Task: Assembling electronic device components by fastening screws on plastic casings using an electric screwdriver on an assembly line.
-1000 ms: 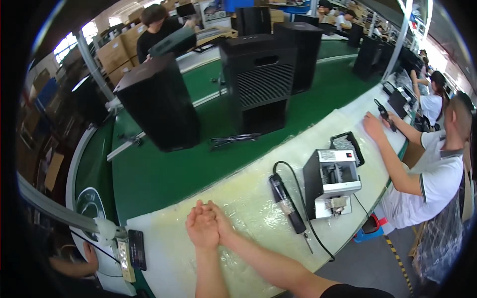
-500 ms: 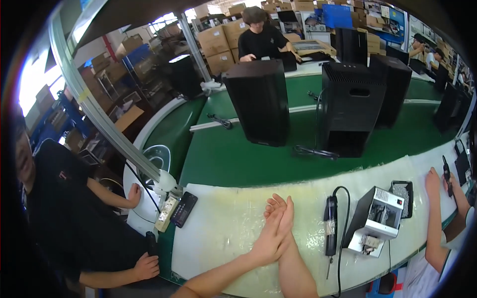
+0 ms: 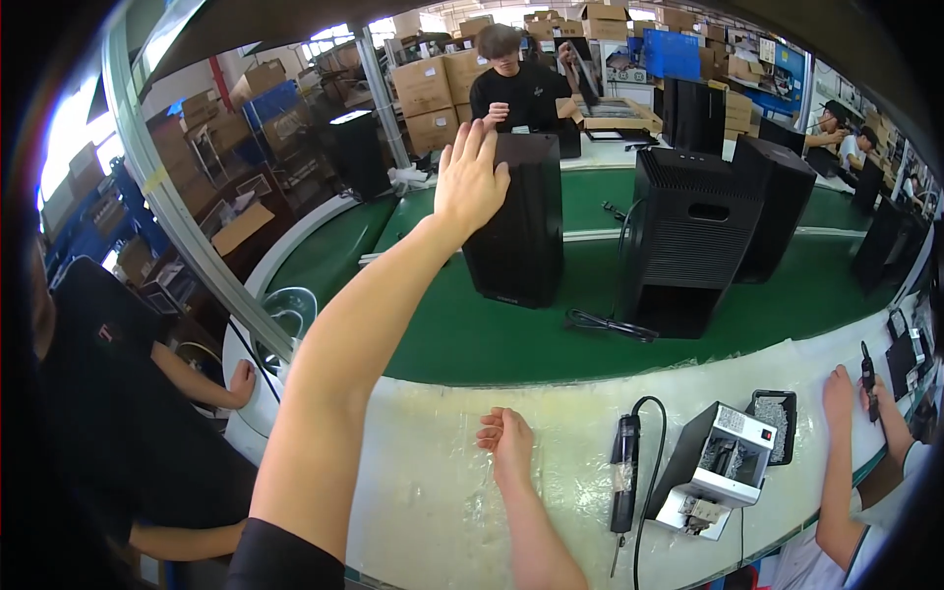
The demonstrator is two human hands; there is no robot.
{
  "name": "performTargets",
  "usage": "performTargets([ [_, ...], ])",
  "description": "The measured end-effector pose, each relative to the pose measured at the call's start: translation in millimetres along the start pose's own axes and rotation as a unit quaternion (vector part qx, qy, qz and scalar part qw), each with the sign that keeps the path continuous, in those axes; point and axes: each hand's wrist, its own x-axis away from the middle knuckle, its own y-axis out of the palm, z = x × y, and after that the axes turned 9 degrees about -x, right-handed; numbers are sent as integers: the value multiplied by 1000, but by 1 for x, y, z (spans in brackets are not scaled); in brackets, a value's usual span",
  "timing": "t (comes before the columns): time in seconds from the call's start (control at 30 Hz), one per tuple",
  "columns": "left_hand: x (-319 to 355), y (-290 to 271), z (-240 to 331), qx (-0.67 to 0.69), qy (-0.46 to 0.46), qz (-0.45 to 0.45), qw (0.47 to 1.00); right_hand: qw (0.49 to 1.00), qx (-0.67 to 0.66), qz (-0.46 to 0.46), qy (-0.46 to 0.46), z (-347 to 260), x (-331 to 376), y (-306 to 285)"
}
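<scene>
My left hand is stretched far forward over the green conveyor, open, fingers spread. It overlaps the upper left edge of a tall black case; whether it touches the case I cannot tell. My right hand rests over the film-covered white work surface, fingers loosely bent and apart, with nothing visible in it. To its right lies a black electric screwdriver with a long bit and a cable. Beside that stands a silver and black screw feeder.
A black tray of small screws sits beside the feeder. More black cases stand on the green conveyor, one with a coiled cable. Co-workers are at left, right and across. A metal post rises at left.
My hands, clasped together before, have parted. The left has reached forward to the leftmost case on the conveyor; the right has moved slightly left. The co-worker across has lifted a dark flat panel.
</scene>
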Motion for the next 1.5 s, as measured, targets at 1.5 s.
performTargets([
  [1.5,313,-298,-35,529,-750,115,379,961,237,-142,4,-63,41,-19],
])
